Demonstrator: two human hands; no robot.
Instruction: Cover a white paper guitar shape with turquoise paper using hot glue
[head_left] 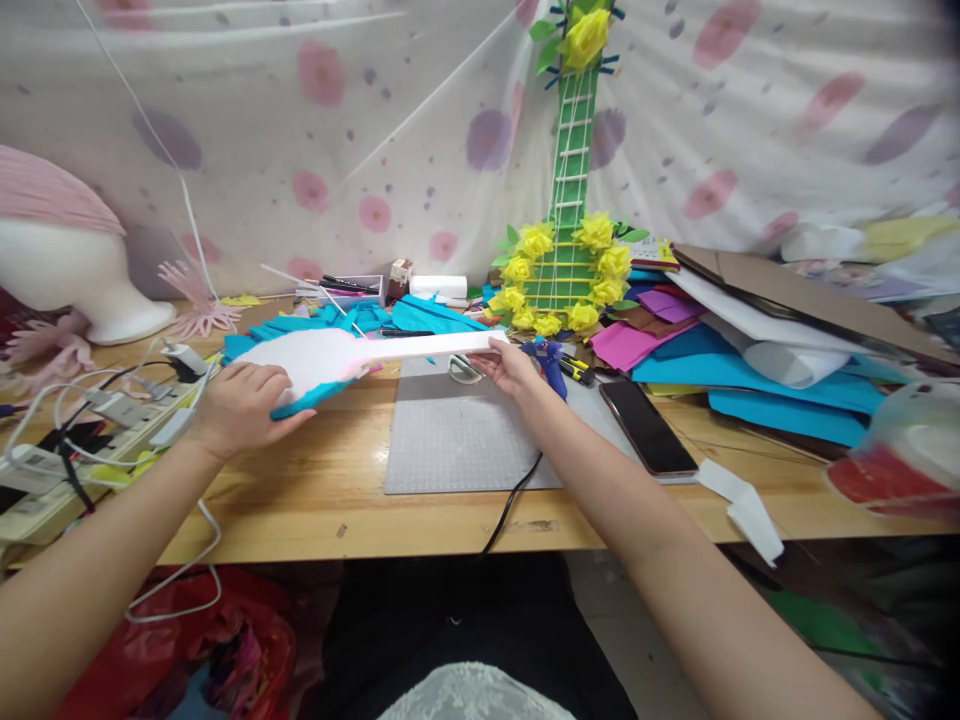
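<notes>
A white guitar-shaped craft piece [315, 355] with blue paper along its edge is held level above the table. My left hand [244, 405] grips its rounded body at the left, thumb on the blue edge. The fingers of my right hand [510, 366] are closed on the end of its long white neck. Beneath that neck lies a grey cutting mat [457, 440]. Close to my right hand are a blue glue gun [553, 368], a yellow-and-black cutter [577, 369] and, partly covered, a pair of scissors [463, 371].
A green paper guitar [574, 180] with yellow flowers stands against the curtain. Stacked coloured sheets [750, 360], a phone [649, 427] and a plastic tub [900, 455] sit right. Power strips [112, 430] with cables and a white mannequin head [56, 260] are left.
</notes>
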